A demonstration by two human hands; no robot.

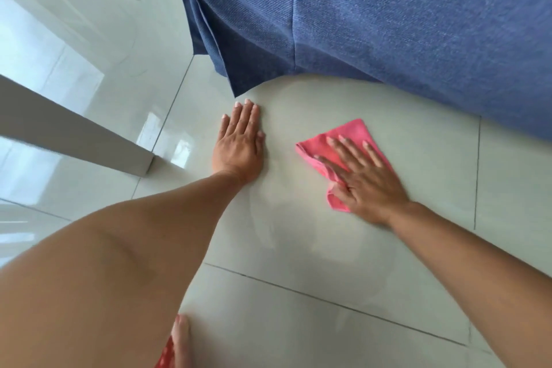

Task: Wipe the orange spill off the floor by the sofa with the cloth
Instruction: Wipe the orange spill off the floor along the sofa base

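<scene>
**Cloth flat under the right hand, sofa edge just ahead**

Right hand point(369, 179) presses the pink cloth point(343, 140) to the floor point(298, 248), fingers spread flat. Left hand point(239, 143) braces beside it, empty, fingers together. Sofa point(418, 24) hems the far side; open tile lies nearer. No orange shows, perhaps only faint damp streaks.

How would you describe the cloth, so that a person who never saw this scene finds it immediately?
Start at the big blue sofa at the top and look down to the pale tiled floor in front of it. There, the right hand presses flat on the cloth, with fingers spread. It is the only bright pink thing on the tiles; the left hand beside it rests on bare floor.
</scene>
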